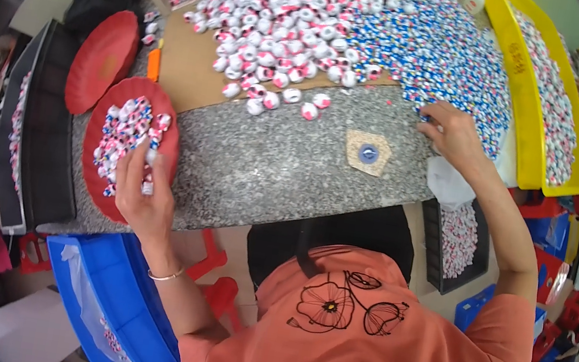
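My left hand (145, 196) is over a red plate (93, 188) with a scalloped rim, its thumb and fingers apart. Small assembled white, pink and blue pieces (123, 132) lie in the plate, some between the fingertips. My right hand (457, 138) is at the near edge of a heap of small blue-and-white pieces (446, 54). Its thumb and forefinger are drawn together, and what they hold, if anything, is too small to make out. Larger white rounded pieces with pink and dark markings (289, 37) fill the table's far middle, a few lying loose on the near side.
A round blue part on a beige pad (367, 154) lies on the speckled grey tabletop (254, 168). Another red plate (102, 60) and an orange-handled tool (154, 62) are at left. A yellow bin (523, 89) stands at right, a black tray (480, 245) below. Blue crates (128, 292) sit lower left.
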The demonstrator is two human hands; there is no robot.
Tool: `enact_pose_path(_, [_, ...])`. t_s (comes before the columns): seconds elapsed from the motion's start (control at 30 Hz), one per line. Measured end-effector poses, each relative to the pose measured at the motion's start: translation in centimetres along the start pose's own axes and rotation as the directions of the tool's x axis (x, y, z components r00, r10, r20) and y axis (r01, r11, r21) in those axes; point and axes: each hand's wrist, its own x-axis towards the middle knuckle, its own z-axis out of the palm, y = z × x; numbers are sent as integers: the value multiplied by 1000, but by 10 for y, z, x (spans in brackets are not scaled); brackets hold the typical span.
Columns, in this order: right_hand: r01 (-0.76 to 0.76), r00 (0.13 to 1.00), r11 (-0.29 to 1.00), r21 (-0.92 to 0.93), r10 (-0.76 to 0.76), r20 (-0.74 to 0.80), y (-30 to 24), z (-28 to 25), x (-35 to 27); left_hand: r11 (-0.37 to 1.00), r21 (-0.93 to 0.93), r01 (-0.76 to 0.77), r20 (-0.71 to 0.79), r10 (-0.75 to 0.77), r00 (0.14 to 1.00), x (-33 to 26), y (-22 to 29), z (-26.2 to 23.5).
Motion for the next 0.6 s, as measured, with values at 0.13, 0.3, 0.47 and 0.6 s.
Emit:
enact_pose_path(0.13, [42,999,993,-110,-42,3,1,2,5,912,394,-114,-64,151,986,12,-10,-3])
enact_pose_path(0.3, [110,992,989,-97,-115,-52,-20,-2,-3,931,-364,2,235,90,968,0,68,77])
enact_pose_path(0.47, [205,975,978,31,-207,80,-37,5,-22,919,-282,-276,303,358,883,11,104,141])
enact_pose_path(0.6, [159,979,987,-17,-155,132,-31,7,-23,946,-264,-188,410,286,866,11,102,143])
